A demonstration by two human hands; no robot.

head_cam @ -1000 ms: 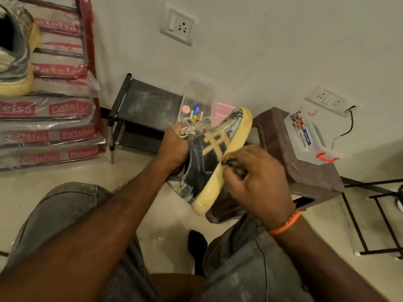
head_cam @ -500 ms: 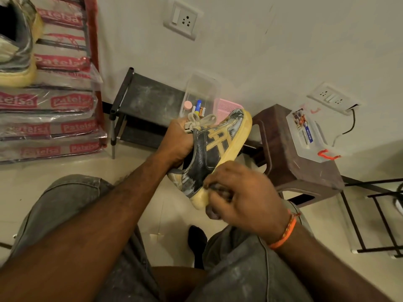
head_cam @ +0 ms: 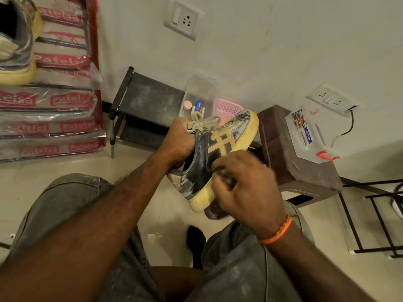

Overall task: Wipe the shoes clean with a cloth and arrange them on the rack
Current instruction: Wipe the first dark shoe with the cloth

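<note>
We hold the shoe in the air above our knees, its pale sole turned to the right. Our left hand grips it at the opening, beside the laces. Our right hand is curled around a dark cloth and presses it on the side of the shoe near the heel; only a small part of the cloth shows. Behind the shoe stands a brown stool with a clear box on it. A second shoe rests on the rack at the upper left, which is still wrapped in plastic.
</note>
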